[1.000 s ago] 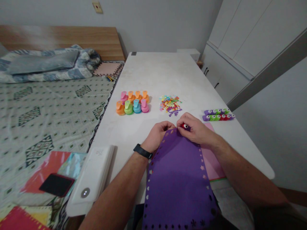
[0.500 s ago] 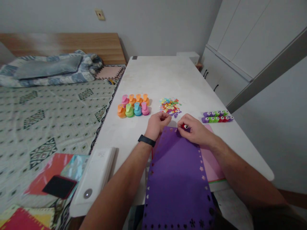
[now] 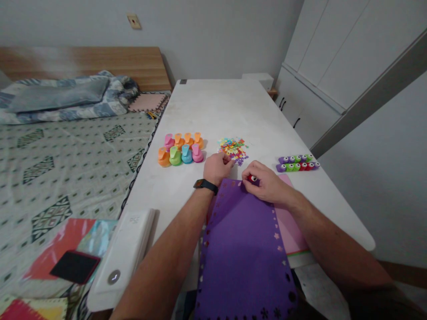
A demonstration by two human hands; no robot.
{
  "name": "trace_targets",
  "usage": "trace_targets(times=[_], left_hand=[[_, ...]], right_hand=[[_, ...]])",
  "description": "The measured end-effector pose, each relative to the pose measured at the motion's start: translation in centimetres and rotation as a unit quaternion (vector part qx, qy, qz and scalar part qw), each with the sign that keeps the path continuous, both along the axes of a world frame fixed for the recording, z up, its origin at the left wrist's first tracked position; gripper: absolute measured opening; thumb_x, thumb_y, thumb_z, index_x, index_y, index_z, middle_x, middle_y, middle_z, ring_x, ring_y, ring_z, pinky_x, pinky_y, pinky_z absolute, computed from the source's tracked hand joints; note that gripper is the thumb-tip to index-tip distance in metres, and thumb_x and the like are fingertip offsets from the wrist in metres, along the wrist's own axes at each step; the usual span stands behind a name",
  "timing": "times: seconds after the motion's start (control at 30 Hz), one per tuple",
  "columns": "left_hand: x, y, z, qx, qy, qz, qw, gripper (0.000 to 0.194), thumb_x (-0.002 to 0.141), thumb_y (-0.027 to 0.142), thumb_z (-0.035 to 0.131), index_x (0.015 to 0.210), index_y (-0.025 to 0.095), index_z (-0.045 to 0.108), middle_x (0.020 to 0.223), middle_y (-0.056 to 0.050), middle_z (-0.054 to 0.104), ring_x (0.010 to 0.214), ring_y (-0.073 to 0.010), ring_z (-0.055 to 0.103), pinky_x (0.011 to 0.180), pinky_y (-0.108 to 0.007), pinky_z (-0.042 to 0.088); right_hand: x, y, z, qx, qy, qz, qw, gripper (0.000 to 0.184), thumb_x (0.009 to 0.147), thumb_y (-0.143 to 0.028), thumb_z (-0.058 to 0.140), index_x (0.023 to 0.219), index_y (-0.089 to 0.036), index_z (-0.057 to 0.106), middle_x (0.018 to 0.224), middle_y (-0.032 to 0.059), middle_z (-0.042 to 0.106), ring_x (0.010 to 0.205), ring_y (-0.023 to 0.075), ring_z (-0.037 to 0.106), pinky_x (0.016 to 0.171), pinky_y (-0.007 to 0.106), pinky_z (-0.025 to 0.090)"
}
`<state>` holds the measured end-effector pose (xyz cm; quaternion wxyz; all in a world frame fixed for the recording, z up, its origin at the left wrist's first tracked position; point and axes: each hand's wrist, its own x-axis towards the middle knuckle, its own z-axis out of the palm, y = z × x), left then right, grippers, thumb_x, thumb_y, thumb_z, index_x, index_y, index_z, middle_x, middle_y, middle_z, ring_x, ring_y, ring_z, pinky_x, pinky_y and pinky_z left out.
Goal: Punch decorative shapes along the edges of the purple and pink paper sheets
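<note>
A purple sheet (image 3: 245, 249) with small shapes punched along its edges lies in front of me, its near end hanging past the table edge. My right hand (image 3: 263, 183) is closed around a small red and purple craft punch (image 3: 252, 178) at the sheet's far edge. Just left of it, my left hand (image 3: 218, 169) has its fingers pinched together beside a pile of colourful punched-out shapes (image 3: 232, 149). Whatever those fingertips may hold is too small to make out. Under the purple sheet, a pink sheet (image 3: 289, 226) shows on the right.
Larger craft punches (image 3: 180, 151) stand in two rows at the left; small punches (image 3: 298, 163) line up at the right. A white device (image 3: 122, 255) lies along the table's left edge. The bed beside it holds a dark phone-like object (image 3: 75, 266) and coloured sheets (image 3: 63, 242).
The camera view has shifted slightly, moving the scene left. My left wrist has turned a little, showing the watch face. My right hand keeps the punch at the sheet's far edge.
</note>
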<state>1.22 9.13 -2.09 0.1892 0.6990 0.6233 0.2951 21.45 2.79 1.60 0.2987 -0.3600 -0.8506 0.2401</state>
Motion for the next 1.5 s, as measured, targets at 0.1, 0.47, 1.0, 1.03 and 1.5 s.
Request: trace_targets(times=[0.1,0.47,1.0,1.03,1.5], left_hand=[[-0.2,-0.4,0.4,0.002,-0.042,0.006,0.999,0.041,0.091,0.051,0.055,0.075,0.017,0.072,0.074,-0.008,0.071,0.068,-0.0185,0.058,0.063,-0.03,0.036],[-2.6,-7.7,4.9,-0.206,-0.321,-0.15,0.912,0.063,0.089,0.07,0.051,0.108,0.015,0.075,0.104,-0.012,0.075,0.093,-0.0236,0.067,0.076,-0.03,0.051],[-3.3,-8.0,1.2,-0.202,-0.303,-0.095,0.927,0.037,0.088,0.051,0.062,0.093,0.016,0.072,0.089,-0.005,0.073,0.078,-0.0191,0.063,0.067,-0.028,0.049],[-3.3,-8.0,1.1,-0.202,-0.301,-0.096,0.927,0.037,0.088,0.051,0.061,0.095,0.016,0.073,0.09,-0.005,0.073,0.078,-0.0192,0.063,0.068,-0.029,0.049],[-3.3,-8.0,0.3,-0.219,-0.332,-0.065,0.915,0.041,0.085,0.055,0.065,0.096,0.016,0.072,0.082,-0.003,0.073,0.066,-0.0167,0.06,0.056,-0.026,0.042]], right_hand=[[0.1,0.1,0.0,-0.003,0.0,-0.001,1.0,0.009,0.088,-0.016,0.06,0.092,-0.023,0.061,0.094,0.0038,0.056,0.087,0.0187,0.056,0.082,0.035,0.046],[0.1,0.7,-1.0,-0.006,0.0,-0.032,0.999,0.009,0.088,-0.016,0.06,0.093,-0.024,0.062,0.09,0.0034,0.058,0.087,0.0197,0.056,0.08,0.035,0.046],[1.1,2.2,-2.4,-0.004,0.054,-0.145,0.988,0.039,0.089,-0.016,0.057,0.127,-0.025,0.057,0.115,0.0087,0.063,0.106,0.0243,0.06,0.095,0.043,0.047],[1.1,2.2,-2.5,-0.014,0.061,-0.151,0.987,0.041,0.089,-0.018,0.058,0.13,-0.025,0.055,0.115,0.0085,0.064,0.104,0.0237,0.061,0.094,0.042,0.048],[0.8,1.9,-2.4,-0.107,0.102,-0.159,0.976,0.04,0.089,-0.027,0.063,0.128,-0.026,0.059,0.107,0.0043,0.068,0.088,0.0185,0.063,0.082,0.033,0.05]])
